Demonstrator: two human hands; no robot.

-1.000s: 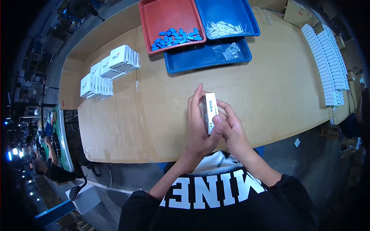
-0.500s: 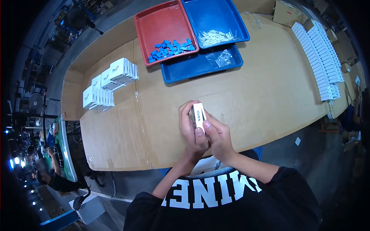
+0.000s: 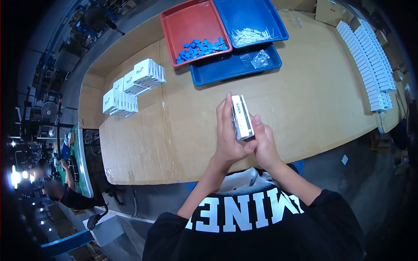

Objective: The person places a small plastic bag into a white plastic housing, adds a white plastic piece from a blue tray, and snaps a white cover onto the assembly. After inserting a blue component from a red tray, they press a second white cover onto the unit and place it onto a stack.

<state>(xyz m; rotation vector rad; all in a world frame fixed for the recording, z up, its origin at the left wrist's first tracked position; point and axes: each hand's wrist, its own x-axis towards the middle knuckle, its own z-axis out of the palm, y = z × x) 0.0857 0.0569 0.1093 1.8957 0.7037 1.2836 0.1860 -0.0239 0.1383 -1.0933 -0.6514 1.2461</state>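
Note:
A small white box (image 3: 242, 115) with dark lettering is held upright between my two hands, above the cardboard-covered table. My left hand (image 3: 227, 138) wraps around its left side and lower end, the fingers stretched up along the side. At the lower right, my right hand (image 3: 266, 145) is closed against the box, with a fingertip beside its edge. The back of the box is hidden.
A red tray (image 3: 191, 26) holds blue pieces. A blue tray (image 3: 257, 17) holds thin white pieces; a lower blue tray (image 3: 217, 74) holds clear plastic bags. White boxes (image 3: 143, 71) stand at left, long white stacks (image 3: 368, 65) at right. Another person (image 3: 72, 195) works far left.
The box has turned in my hands, its lettered narrow side showing differently. My left fingers have straightened along it, and both thumbs have come off its front.

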